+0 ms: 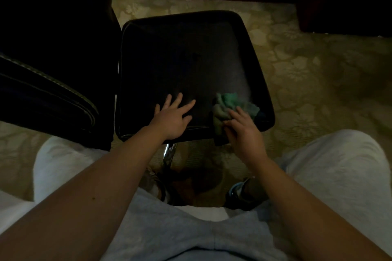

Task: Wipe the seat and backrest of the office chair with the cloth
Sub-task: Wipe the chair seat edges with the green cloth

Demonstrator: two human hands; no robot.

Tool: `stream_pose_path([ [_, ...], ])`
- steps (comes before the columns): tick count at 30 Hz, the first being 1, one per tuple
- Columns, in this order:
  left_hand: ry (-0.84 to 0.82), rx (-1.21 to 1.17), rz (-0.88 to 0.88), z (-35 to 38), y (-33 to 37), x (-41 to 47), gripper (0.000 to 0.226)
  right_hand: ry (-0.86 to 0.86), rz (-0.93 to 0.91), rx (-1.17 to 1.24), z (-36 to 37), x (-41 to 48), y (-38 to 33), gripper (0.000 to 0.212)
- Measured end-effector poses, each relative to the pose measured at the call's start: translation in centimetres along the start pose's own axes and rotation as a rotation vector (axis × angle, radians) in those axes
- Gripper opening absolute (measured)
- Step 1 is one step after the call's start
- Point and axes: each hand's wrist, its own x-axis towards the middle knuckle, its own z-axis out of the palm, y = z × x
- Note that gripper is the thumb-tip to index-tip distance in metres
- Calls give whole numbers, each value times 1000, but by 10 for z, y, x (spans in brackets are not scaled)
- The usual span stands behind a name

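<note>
chair seat [182, 65], black and padded, fills the middle of the head view, its near edge just ahead of the person's knees. the backrest [53, 70] stands along the seat's left edge. the green cloth [231, 101] lies bunched at the near right corner, part of it hanging over the near edge. the right hand [244, 133] has its grip clamped on the cloth. the left hand [172, 115] rests flat on the seat by the near edge, grip apart, fingers spread. the seat's far half lies open. patterned carpet [307, 70] spreads to the right and beyond.
</note>
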Motion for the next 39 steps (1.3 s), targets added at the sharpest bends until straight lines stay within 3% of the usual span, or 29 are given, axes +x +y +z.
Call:
stream_pose_path([
  [5,-24,-9,0,0,2,1,56,68,151,35,4,-4,-8,16],
  [15,8,2,23,2,-2,0,57,-32,-15,-28,10,1,-17,17],
  [21,85,-12,-1,3,-20,-13,56,56,178,24,7,0,-10,17],
  [28,55,8,7,5,-20,-13,54,-38,8,7,23,6,-36,18],
  [32,59,-8,9,6,-22,-13,53,-88,-132,-43,8,13,-15,16],
  [37,82,-26,6,10,-21,-12,53,10,68,-2,14,6,-18,17],
  [39,74,-20,7,10,-22,-12,54,10,48,-3,23,5,-31,16],
])
